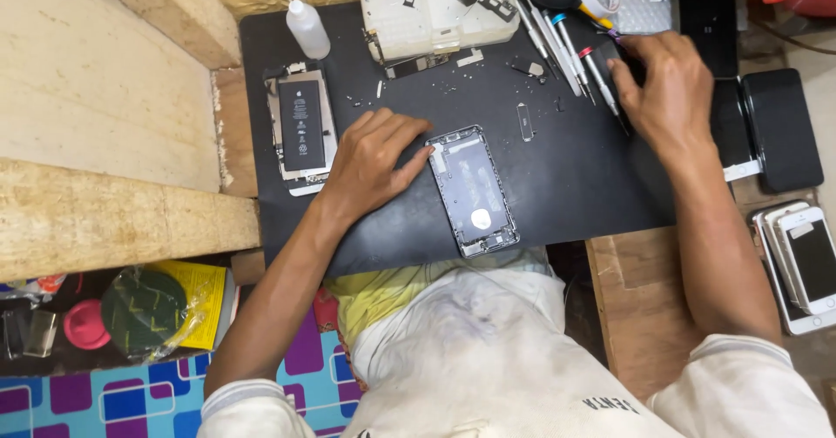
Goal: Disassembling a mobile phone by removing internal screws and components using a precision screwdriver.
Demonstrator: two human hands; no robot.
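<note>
An empty grey phone housing [473,191] lies open side up on the black work mat [575,177]. My left hand [374,161] rests flat on the mat, fingertips touching the housing's upper left corner. My right hand [666,85] reaches to the mat's far right, fingers curled among a row of screwdrivers [570,50]; I cannot tell whether it grips one. A second opened phone with its black battery [301,124] showing lies to the left of my left hand.
A clear parts tray [435,7] and a white squeeze bottle [308,29] stand at the mat's back. Small screws and parts are scattered mid-mat. Dark phones [779,129] and white phones [805,259] lie at right. Wooden boards border the left.
</note>
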